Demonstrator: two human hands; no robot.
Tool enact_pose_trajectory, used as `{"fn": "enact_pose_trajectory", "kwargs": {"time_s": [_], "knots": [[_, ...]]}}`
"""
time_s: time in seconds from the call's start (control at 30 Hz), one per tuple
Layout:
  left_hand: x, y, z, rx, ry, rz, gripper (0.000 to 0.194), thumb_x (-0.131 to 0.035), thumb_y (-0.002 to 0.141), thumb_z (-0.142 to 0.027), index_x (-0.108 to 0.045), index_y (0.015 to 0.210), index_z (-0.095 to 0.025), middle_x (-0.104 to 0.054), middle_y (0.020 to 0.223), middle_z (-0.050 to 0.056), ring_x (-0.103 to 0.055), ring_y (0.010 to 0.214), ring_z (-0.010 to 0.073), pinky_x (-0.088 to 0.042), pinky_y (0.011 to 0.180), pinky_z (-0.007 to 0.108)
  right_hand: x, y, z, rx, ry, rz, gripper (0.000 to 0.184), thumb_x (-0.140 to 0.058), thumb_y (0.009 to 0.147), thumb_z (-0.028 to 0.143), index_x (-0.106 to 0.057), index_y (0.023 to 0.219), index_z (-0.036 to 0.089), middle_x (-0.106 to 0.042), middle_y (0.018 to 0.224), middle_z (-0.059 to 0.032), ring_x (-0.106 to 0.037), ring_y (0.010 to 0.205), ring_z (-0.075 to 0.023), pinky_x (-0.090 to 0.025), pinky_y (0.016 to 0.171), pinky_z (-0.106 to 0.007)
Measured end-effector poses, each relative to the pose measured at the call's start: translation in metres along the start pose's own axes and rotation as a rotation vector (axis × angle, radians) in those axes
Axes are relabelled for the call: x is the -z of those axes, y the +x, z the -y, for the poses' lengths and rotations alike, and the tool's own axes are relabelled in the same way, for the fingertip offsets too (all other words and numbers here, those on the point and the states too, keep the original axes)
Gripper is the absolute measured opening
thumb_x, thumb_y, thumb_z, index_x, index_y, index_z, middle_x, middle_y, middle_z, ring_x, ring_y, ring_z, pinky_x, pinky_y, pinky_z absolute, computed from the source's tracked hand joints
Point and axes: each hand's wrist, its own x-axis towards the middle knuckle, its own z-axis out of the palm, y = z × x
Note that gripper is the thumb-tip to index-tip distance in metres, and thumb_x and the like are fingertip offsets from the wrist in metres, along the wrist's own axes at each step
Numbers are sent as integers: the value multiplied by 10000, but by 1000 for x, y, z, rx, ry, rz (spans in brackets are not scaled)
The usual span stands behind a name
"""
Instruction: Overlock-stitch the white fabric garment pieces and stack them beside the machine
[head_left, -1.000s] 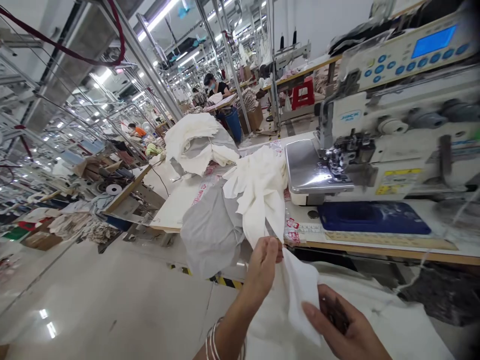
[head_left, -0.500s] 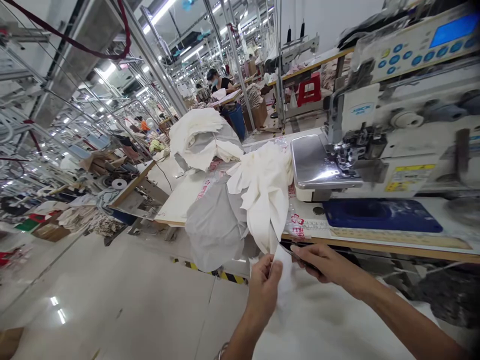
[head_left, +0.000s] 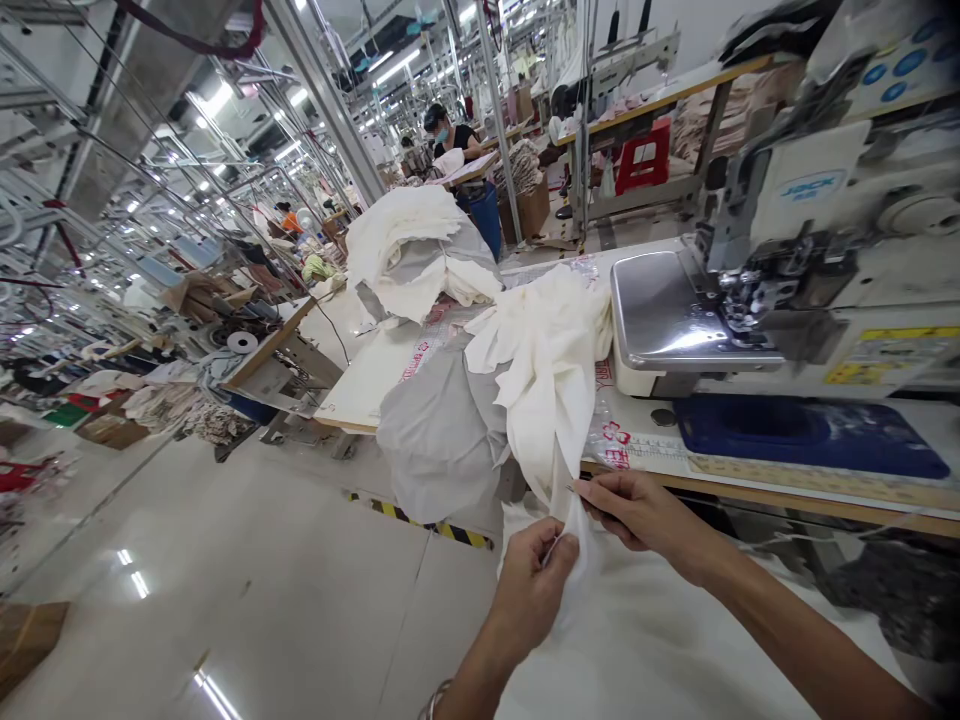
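A white sewing machine (head_left: 806,195) filled the right side, set well over in the view compared with a second earlier, as though the wearer's head had turned slightly left. It stood on a table (head_left: 720,490) with a wooden front edge, where a dark blue tray (head_left: 750,428) lay near the machine's base. A broad white cloth (head_left: 652,640) spread below the hands, under both forearms. To the left of the machine sat a cream pile (head_left: 405,215) of cut pieces, and a grey cloth (head_left: 439,430) hung over the table's front. Beside it, the cream strip cloth (head_left: 551,370) ran down from the tabletop over the edge, narrowing towards the hands. The left hand (head_left: 534,580) had its thumb and fingers closed, pinching white fabric just below that narrow part. The right hand (head_left: 630,508) had changed most: a second earlier it was lower, at the loose end of the fabric, and now it was up by the table edge, just beside the left. Its fingers were curled together around a small tool (head_left: 571,488), only the tip of which showed against the cloth. That suggested close two-handed work at this one spot, though whether the tip had cut anything, or its blades stood apart, could not be told.
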Motion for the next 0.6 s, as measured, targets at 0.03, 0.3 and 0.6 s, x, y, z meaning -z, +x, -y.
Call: {"fn": "enact_pose_trajectory", "kwargs": {"time_s": [0.03, 0.3, 0.6], "knots": [[0, -1, 0, -1, 11, 12, 435, -556, 838, -561, -510, 740, -140, -431, 684, -15, -325, 625, 95, -280, 576, 221, 1, -2, 0, -3, -1, 2, 558, -710, 655, 659, -451, 576, 171, -295, 468, 88, -179, 453, -46, -93, 444, -232], [1, -5, -5, -15, 159, -1, 364, -496, 879, -458, -418, 673, -169, -314, 636, -42, -255, 599, 95, -212, 531, 237, 3, -5, 5, -27, -5, 43, 536, -714, 679, 627, -472, 573, 160, -344, 480, 69, -200, 459, -48, -104, 448, -237], [1, -8, -4, -2, 213, -5, 315, -485, 868, -388, -399, 655, -172, -317, 632, -39, -263, 606, 100, -210, 537, 250, 2, -1, 6, -48, -5, 57, 578, -725, 630, 668, -454, 559, 163, -347, 507, 59, -212, 468, -46, -88, 433, -222]]}}
